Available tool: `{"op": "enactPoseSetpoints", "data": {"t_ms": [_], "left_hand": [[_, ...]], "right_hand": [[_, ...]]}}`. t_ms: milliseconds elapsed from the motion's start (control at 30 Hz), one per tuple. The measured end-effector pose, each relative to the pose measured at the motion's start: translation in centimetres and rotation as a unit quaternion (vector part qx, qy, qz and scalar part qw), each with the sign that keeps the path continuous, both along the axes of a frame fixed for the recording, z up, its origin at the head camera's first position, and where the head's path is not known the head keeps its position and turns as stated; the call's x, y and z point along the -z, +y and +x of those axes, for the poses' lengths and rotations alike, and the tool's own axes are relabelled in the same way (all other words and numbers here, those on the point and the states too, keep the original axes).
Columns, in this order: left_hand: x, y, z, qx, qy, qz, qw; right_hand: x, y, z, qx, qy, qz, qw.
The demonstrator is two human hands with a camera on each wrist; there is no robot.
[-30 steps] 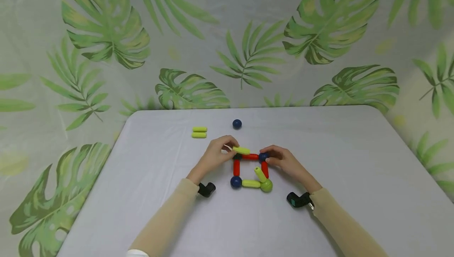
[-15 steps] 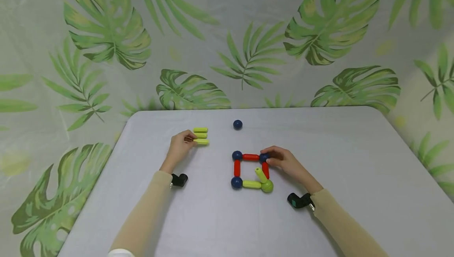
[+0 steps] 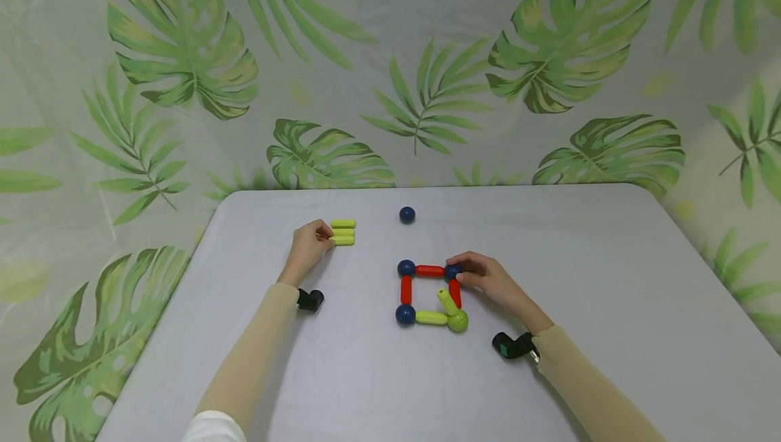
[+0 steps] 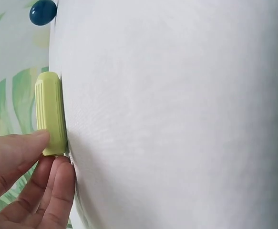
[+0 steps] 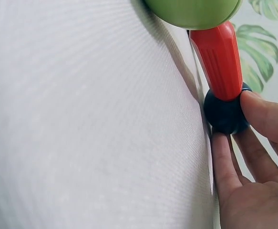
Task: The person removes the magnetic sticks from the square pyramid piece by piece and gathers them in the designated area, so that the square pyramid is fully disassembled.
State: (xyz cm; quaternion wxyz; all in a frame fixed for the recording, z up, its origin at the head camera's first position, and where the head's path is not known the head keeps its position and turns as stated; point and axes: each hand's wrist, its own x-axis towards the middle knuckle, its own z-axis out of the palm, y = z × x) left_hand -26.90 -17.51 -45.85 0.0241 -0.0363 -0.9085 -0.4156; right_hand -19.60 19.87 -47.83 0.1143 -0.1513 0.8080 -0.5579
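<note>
My left hand (image 3: 307, 250) is at the left end of the nearest of three yellow-green rods; in the left wrist view the thumb and fingers pinch that rod's end (image 4: 51, 112). The three rods lie side by side. My right hand (image 3: 491, 286) holds a dark blue ball (image 5: 227, 112) at the far right corner of a square frame. The square has red rods (image 3: 430, 271) along three sides, a yellow-green rod (image 3: 431, 318) at the front, and blue balls (image 3: 405, 315) at the other left corners. A green ball (image 3: 457, 320) forms the front right corner, with another yellow-green rod (image 3: 447, 302) sticking up from it.
A loose dark blue ball (image 3: 407, 215) lies near the back edge of the white table (image 3: 378, 388). Leaf-patterned cloth (image 3: 427, 89) hangs behind it. A small black camera (image 3: 514, 346) is strapped at each wrist.
My left hand has carried a yellow-green rod from above the square's far left corner leftward, down beside the two others, then slid it closer to them. The right hand stays at its blue ball.
</note>
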Motion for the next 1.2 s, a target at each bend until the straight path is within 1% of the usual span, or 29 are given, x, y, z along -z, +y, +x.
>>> {"op": "enactPoseSetpoints", "data": {"t_ms": [133,200,267,300,333,400,467,500,567,633,700,733,767,833,1000,1033,1100,1200], "left_hand": [[0.0,-0.2,0.0,0.001,0.004,0.003,1.0],[-0.2,-0.1,0.1,0.001,0.017,0.001,0.9999],[-0.4,0.2,0.4,0.014,0.036,0.003,0.9992],[-0.6,0.5,0.6,0.028,0.045,0.008,0.9986],[-0.8,0.9,0.9,0.049,0.055,0.015,0.9971],[-1.2,2.2,1.7,0.11,0.066,0.035,0.9911],[-1.6,3.9,2.8,0.183,0.065,0.056,0.9793],[-1.7,4.8,3.4,0.221,0.064,0.065,0.9711],[-1.9,6.8,4.6,0.292,0.059,0.081,0.9512],[-2.0,8.7,5.8,0.355,0.053,0.093,0.9288],[-1.9,10.4,6.8,0.404,0.054,0.092,0.9086],[-1.8,11.1,7.1,0.422,0.054,0.089,0.9008],[-1.8,11.8,7.5,0.435,0.056,0.086,0.8947],[-1.8,12.7,7.9,0.45,0.065,0.077,0.8874],[-1.6,13.8,8.3,0.458,0.095,0.066,0.8811],[-1.6,13.8,8.3,0.457,0.102,0.064,0.8811],[-1.5,13.8,8.3,0.451,0.11,0.055,0.8841],[-1.3,13.5,8.5,0.435,0.102,0.052,0.8933]], "right_hand": [[0.0,-0.1,0.0,0.002,-0.005,-0.002,1.0],[-0.1,-0.1,0.0,0.002,-0.008,-0.002,1.0],[-0.2,-0.1,0.1,0.003,-0.008,-0.001,1.0],[-0.3,-0.1,0.1,0.004,-0.008,0.001,1.0],[-0.3,-0.1,0.1,0.005,-0.008,0.002,1.0],[-0.3,0.0,0.2,0.006,-0.008,0.003,1.0],[-0.3,0.0,0.1,0.005,-0.007,0.004,1.0],[-0.3,0.0,0.1,0.005,-0.007,0.002,1.0],[-0.2,0.1,0.1,0.002,-0.006,-0.003,1.0],[-0.2,0.1,0.1,-0.002,-0.005,-0.009,1.0],[-0.2,0.1,0.1,-0.005,-0.005,-0.017,1.0],[-0.2,0.1,0.1,-0.007,-0.004,-0.019,1.0],[-0.2,0.1,0.1,-0.009,-0.002,-0.02,1.0],[-0.2,0.1,0.1,-0.01,0.001,-0.023,1.0],[-0.1,0.1,0.1,-0.01,-0.001,-0.02,1.0],[-0.1,0.1,0.1,-0.009,-0.002,-0.02,1.0],[-0.2,0.1,0.1,-0.007,-0.004,-0.019,1.0],[-0.2,0.1,0.1,-0.005,-0.005,-0.018,1.0]]}}
